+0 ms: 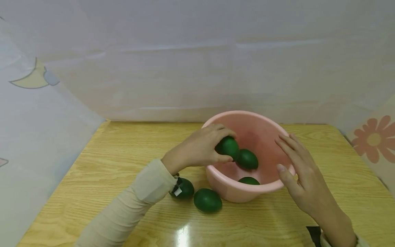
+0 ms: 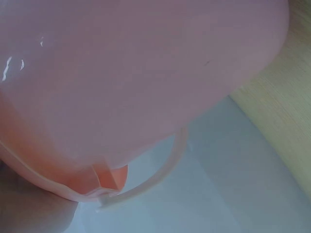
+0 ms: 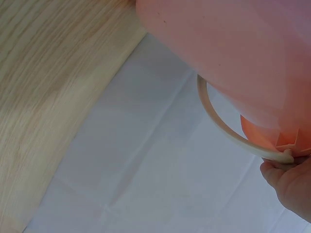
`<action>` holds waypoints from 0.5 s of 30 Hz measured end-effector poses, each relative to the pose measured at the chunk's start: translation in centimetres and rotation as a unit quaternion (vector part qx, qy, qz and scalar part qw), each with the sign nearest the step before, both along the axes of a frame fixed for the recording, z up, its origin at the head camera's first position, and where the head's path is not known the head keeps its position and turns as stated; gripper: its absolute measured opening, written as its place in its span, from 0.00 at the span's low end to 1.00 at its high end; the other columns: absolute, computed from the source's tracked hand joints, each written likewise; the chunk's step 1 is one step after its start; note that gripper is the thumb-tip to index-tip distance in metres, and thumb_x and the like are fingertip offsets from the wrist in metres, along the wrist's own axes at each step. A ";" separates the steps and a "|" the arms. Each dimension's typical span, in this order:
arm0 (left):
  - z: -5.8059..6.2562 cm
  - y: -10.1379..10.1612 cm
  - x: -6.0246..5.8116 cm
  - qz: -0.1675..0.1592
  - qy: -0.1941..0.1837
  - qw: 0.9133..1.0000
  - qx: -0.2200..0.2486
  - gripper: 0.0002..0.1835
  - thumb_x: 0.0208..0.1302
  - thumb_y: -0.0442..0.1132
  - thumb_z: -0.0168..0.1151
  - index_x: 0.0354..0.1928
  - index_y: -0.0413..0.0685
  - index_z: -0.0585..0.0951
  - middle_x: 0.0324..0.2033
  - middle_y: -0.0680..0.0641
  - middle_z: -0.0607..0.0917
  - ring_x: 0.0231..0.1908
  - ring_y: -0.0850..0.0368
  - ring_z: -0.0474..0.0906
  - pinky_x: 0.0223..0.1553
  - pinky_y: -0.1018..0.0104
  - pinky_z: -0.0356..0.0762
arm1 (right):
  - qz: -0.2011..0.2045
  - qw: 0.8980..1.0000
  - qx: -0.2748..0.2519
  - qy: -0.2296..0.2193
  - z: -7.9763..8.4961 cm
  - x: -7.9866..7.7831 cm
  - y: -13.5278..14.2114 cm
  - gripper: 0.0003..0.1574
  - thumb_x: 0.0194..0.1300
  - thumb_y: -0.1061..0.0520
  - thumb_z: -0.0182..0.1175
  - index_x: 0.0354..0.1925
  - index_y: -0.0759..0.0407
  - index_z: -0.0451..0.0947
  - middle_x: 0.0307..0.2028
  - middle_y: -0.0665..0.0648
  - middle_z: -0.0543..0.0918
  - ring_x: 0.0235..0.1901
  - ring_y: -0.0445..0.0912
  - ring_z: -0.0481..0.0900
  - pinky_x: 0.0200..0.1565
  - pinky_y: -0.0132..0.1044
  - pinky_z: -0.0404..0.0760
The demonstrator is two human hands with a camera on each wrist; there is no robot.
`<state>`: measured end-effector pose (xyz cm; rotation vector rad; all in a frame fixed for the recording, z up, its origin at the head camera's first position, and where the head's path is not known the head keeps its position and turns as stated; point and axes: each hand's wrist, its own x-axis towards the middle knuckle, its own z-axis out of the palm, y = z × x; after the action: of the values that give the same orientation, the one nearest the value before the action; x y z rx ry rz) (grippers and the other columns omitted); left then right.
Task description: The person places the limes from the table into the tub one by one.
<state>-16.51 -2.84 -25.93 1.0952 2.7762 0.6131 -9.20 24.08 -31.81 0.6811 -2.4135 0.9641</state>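
Observation:
A pink bucket [image 1: 232, 192] stands on the table. My left hand [image 1: 200, 147] reaches over its left rim and grips a dark green egg-shaped object [image 1: 228, 147], smooth like an avocado, between thumb and fingers. Below it inside the bucket lie a second green object [image 1: 248, 159] and a third [image 1: 249, 180], partly hidden by the near rim. My right hand [image 1: 303, 175] lies against the right rim, fingers and thumb extended over the edge. In the right wrist view, this hand [image 3: 294, 187] is beside the joint of the bucket's pale handle [image 3: 226, 128].
Two more green objects, one [image 1: 185, 188] partly behind my left cuff and the other [image 1: 207, 200] close to the bucket, lie on the wood-grain table [image 1: 135, 147]. White sheeting [image 1: 172, 79] stands behind the table. A black piece [image 1: 314, 235] shows near my right wrist.

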 end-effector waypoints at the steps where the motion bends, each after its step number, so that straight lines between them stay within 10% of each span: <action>1: 0.0 0.0 0.0 0.000 0.000 1.000 -0.001 0.30 0.59 0.52 0.72 0.62 0.53 0.76 0.61 0.52 0.76 0.62 0.59 0.70 0.62 0.63 0.74 | 0.000 1.000 0.000 0.000 0.0 0.0 0.0 0.35 0.68 0.63 0.54 0.72 0.60 0.64 0.73 0.63 0.63 0.78 0.47 0.47 0.74 0.27 0.45; 15: 0.2 0.2 0.2 0.007 0.003 1.000 -0.016 0.30 0.59 0.51 0.71 0.63 0.53 0.76 0.62 0.50 0.76 0.62 0.57 0.70 0.60 0.62 0.75 | -0.006 1.000 0.001 -0.007 0.1 0.2 0.1 0.36 0.68 0.63 0.54 0.72 0.59 0.64 0.73 0.62 0.63 0.78 0.46 0.46 0.75 0.30 0.45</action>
<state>-16.34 -2.61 -25.73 1.0743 2.7906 0.5644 -9.02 24.14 -31.73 0.6630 -2.4291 0.9645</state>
